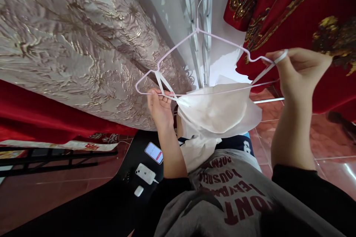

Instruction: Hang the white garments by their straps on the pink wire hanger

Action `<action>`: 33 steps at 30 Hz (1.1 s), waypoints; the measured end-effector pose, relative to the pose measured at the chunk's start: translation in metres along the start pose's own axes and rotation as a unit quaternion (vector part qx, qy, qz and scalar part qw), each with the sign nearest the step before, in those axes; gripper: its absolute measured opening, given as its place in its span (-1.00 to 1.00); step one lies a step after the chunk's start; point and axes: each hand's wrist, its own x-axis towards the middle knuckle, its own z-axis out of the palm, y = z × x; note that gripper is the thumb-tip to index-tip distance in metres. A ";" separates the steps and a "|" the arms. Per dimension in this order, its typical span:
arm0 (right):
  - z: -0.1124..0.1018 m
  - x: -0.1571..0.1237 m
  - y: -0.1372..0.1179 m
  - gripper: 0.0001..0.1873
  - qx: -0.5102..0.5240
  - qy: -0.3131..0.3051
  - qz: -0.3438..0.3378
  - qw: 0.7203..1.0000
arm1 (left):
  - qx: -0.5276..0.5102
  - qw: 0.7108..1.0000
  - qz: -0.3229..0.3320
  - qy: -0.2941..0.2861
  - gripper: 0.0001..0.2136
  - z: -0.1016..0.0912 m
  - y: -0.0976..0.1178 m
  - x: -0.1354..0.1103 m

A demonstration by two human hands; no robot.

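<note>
A pale pink clothes hanger (178, 47) is held up in front of me, its metal hook upward near a white metal rack. From it hangs a sheer white garment with thin straps (217, 113). One strap loops over the hanger's left shoulder notch. My left hand (161, 107) is closed around the lower bar at the left corner, its fingers against that strap. At the hanger's right end, my right hand (299, 68) pinches the other white strap (263, 73) between thumb and finger. The hanger's right tip is partly hidden by this hand.
Pale embossed floral fabric (91, 44) hangs at left, red cloth with gold trim (294, 18) at right. The white rack (207, 14) stands ahead. On a black seat (130, 170) lie a phone with a lit screen (154, 153), a white phone (146, 174) and a small white case (138, 191).
</note>
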 end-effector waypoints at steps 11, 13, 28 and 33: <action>0.000 -0.008 0.068 -0.60 0.219 0.132 0.011 0.967 | 0.026 1.000 -0.004 -0.005 -0.51 -0.004 0.002 0.002; -0.007 -0.011 0.069 -0.57 0.206 0.124 0.020 0.971 | 0.018 1.000 -0.004 -0.006 -0.50 -0.003 0.001 0.002; 0.002 0.004 -0.031 -0.79 -0.139 -0.064 -0.130 0.980 | 0.006 0.999 -0.039 0.003 -0.50 -0.001 -0.012 -0.002; 0.004 0.003 -0.034 -0.79 -0.134 -0.079 -0.078 0.985 | -0.014 0.999 -0.051 -0.001 -0.50 0.000 -0.013 -0.002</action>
